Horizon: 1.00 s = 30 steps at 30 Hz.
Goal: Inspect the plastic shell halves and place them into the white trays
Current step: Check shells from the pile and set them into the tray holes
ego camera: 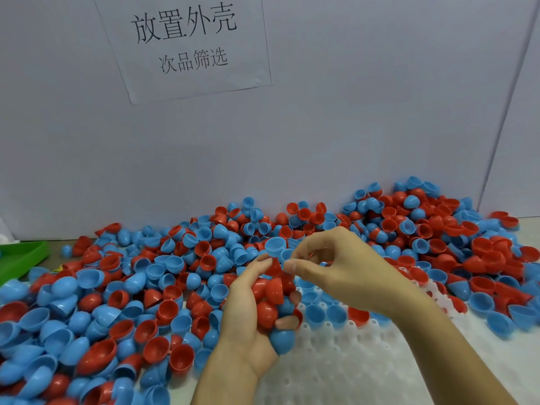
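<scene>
Two bare forearms are being shown, no sleeve being seen on either; the left grip [248,311] and right grip [336,267] are being worn without gloves, rings or watch.

You have red and blue plastic shell halves [163,276] heaped across the worktop from its left edge to the back right corner, some rim-up, some dome-up. A clutch of red and blue halves [270,299] sits bunched above the white tray [344,372], whose far sockets hold a row of blue halves [324,315], rims up.
</scene>
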{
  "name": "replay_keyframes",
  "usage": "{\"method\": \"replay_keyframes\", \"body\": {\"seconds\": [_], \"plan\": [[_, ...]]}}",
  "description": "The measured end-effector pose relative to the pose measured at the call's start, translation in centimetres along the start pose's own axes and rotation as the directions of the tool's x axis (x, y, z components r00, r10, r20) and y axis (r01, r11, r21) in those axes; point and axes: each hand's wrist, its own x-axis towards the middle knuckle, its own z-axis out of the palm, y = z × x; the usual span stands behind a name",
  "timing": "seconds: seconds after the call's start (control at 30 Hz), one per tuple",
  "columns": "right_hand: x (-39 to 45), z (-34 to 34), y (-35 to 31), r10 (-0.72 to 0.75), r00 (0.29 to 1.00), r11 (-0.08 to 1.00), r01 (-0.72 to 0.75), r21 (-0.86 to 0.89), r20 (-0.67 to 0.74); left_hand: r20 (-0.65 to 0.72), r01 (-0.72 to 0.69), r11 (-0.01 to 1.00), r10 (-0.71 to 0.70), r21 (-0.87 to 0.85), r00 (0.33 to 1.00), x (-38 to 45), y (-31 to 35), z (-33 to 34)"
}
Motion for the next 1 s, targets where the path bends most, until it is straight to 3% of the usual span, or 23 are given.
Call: {"method": "replay_keyframes", "body": {"seconds": [0.3, 0.53, 0.77, 1.0], "plan": [[0.2, 0.5, 0.4, -0.013, 0.996, 0.996, 0.004, -0.088, -0.094, -0.022, -0.068, 0.992, 0.071, 0.102, 0.997, 0.3, -0.3, 0.0], [0.4, 0.9, 0.4, -0.017, 0.998, 0.969, 0.0, -0.245, -0.068, -0.048, -0.084, 0.986, 0.091, 0.147, 0.995, 0.5, -0.6, -0.1], [-1.5, -6.4, 1.9, 0.165, 0.957, 0.926, -0.234, -0.297, -0.238, -0.05, -0.116, 0.985, 0.123, 0.128, 0.991, 0.5, -0.1, -0.4], [-5.3, -11.9, 6.8, 0.426, 0.843, 0.662, -0.538, -0.522, -0.329, -0.049, -0.123, 0.986, 0.129, 0.113, 0.99, 0.6, -0.4, -0.2]]}}
